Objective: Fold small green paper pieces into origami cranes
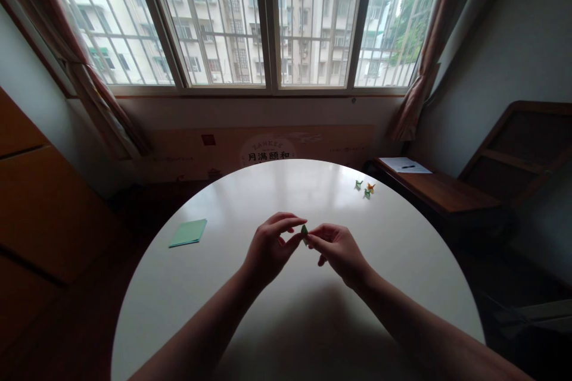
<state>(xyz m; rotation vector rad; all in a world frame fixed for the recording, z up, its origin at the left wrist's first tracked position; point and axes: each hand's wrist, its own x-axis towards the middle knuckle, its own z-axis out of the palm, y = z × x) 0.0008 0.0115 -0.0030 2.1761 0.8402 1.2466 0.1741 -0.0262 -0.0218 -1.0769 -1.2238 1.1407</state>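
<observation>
One big window point(268, 24) with pale frames and bars outside fills the top, with one pinkish, patterned cloth curtain point(105, 101) tied at its left and one more curtain point(422, 89) at its right. Below it is one round, shiny white table point(174, 309). Past the table's right side is one flat brown wooden seat or low table point(435, 190); I can't tell which. Two bare hands are over the middle of the white table. The left hand point(270, 247) and the right hand point(337, 250) are close together, each pinching one tiny folded bit of dark green paper point(304, 231) between thumb and pointing finger, up in front of the person. The step now looks like making or pressing a small fold, so the next move seems to need soft, steady fingertips. One white sheet of paper point(397, 165) lies on the brown wood, with one thin dark pen point(408, 166) on it. One flat pile of light green square paper point(188, 232) sits at the table's left; I can't count its sheets. Last come three little folded paper birds near the far right edge: two green ones point(367, 193) and one orange one point(371, 188).
</observation>
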